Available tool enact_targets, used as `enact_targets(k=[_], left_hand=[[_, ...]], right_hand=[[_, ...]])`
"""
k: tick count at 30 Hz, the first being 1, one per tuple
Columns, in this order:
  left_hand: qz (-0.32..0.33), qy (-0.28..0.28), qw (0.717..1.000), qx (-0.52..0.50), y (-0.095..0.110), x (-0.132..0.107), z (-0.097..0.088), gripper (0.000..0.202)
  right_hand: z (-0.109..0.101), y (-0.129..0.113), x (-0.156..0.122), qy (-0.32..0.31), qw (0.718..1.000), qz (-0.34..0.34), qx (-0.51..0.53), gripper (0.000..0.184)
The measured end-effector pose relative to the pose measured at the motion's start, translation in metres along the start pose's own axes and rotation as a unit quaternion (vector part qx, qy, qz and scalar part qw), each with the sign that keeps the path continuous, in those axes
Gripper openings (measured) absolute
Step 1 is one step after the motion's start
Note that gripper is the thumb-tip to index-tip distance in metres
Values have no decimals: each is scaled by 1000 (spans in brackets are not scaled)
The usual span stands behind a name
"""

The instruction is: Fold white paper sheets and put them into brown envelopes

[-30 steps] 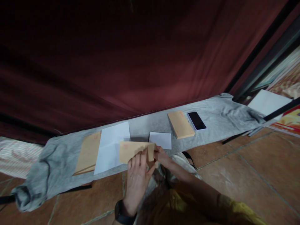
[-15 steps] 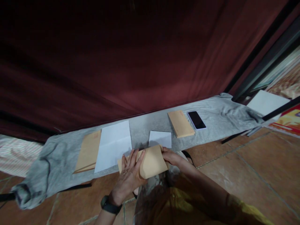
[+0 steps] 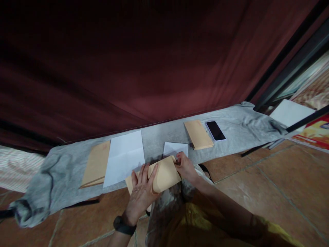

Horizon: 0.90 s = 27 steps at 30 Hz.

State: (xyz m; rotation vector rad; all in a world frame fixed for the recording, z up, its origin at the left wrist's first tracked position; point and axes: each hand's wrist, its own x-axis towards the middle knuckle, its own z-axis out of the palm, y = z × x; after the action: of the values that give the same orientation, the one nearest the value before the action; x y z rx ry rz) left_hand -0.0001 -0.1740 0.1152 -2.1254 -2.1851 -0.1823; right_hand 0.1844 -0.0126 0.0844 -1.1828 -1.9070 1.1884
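Observation:
A brown paper envelope [image 3: 166,175] lies slanted over my lap at the front edge of the cloth. My left hand [image 3: 142,188], a dark band on its wrist, rests on the envelope's left part with fingers flat and spread. At the right end, my right hand [image 3: 185,167] pinches the envelope's edge between curled fingers; its fingertips are partly hidden. Just behind the envelope is a small folded white paper [image 3: 174,148], partly covered by my right hand. To the left, a larger creased white sheet [image 3: 125,157] lies beside more brown envelopes [image 3: 96,163].
Grey cloth [image 3: 156,137] covers a long, narrow bench against a dark red curtain [image 3: 154,85]. A stack of brown envelopes [image 3: 198,134] and a phone [image 3: 216,131] lie on its right half. A white panel [image 3: 291,115] and red printed packaging [image 3: 315,132] stand at far right, above the tiled floor [image 3: 277,178].
My right hand has risen slightly along the envelope's right end and now overlaps the small white paper. The envelope and my left hand have shifted a little to the left.

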Motion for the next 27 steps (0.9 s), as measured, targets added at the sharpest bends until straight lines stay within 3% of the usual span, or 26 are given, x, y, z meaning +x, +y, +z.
enact_targets(k=[2, 3, 7, 10, 14, 18, 20, 25, 27], left_hand=[[-12, 4, 1000, 7, 0, 1, 4, 101], [-15, 5, 1000, 7, 1, 1, 5, 101], [-12, 9, 1000, 12, 3, 5, 9, 95], [-3, -2, 1000, 15, 3, 8, 8, 94], [3, -25, 1000, -5, 3, 9, 6, 101], [6, -42, 999, -16, 5, 10, 4, 102], [11, -45, 999, -17, 6, 11, 4, 102], [23, -49, 998, -16, 14, 13, 8, 101], [36, -47, 998, -9, 17, 13, 8, 99]], right_hand=[[-3, 0, -4, 48, 993, -30, -103, 18], [-5, 1, -5, 40, 989, -45, -135, 12], [-12, 4, -8, -82, 985, -40, -145, 14], [-15, 8, -6, -152, 985, -14, -83, 19], [-20, 9, -6, -196, 978, 23, 62, 25], [-28, 8, -7, -242, 930, 94, 261, 24], [-33, 10, -7, -272, 915, 98, 280, 22], [-39, 22, -8, -303, 920, 110, 223, 19], [-40, 22, -11, -326, 901, 140, 248, 25]])
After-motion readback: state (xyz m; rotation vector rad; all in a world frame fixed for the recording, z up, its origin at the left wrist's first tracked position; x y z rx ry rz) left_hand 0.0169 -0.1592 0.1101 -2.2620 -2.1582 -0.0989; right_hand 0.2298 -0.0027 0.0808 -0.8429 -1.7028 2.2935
